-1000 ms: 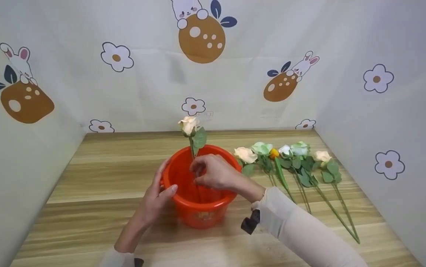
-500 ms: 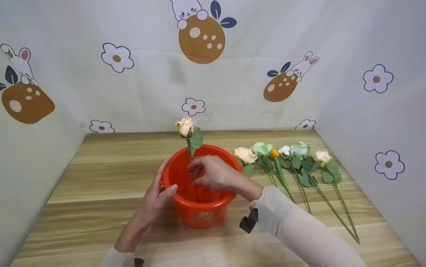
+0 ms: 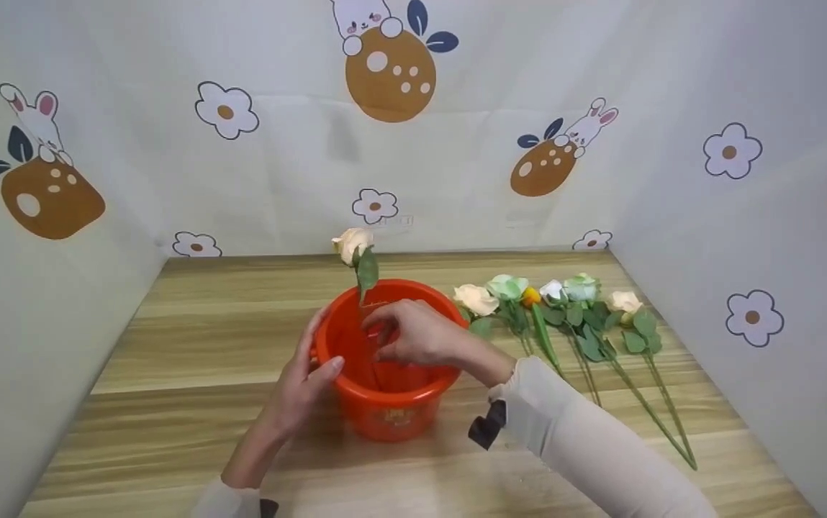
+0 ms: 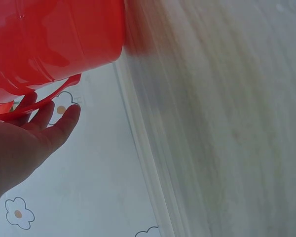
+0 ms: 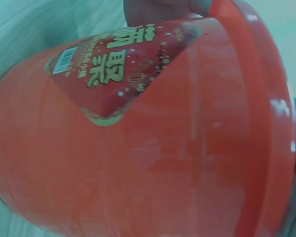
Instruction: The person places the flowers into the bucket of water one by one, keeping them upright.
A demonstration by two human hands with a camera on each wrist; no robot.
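Note:
A red plastic bucket (image 3: 391,414) stands upright on the table. My left hand (image 3: 294,392) holds it at the left side, thumb over the rim and fingers outside. In the left wrist view, the left-hand fingers (image 4: 61,126) lie along the bucket's handle (image 4: 59,91). My right hand (image 3: 417,334) is over the bucket's mouth and pinches the stem of a peach artificial rose (image 3: 353,246). The bloom leans left above the far rim; the lower stem is down inside the bucket. The right wrist view shows mostly the bucket wall (image 5: 153,163) and its label (image 5: 113,74).
Right of the bucket, several artificial flowers lie in a row on the wooden table (image 3: 190,345): a peach rose (image 3: 476,300), a green rose (image 3: 508,287), an orange bud (image 3: 531,296), a white flower (image 3: 551,291) and others. Patterned cloth walls (image 3: 276,165) enclose the table.
The rose in my right hand has tilted to the left, its bloom shifting left above the rim. My left hand and the bucket stay in place.

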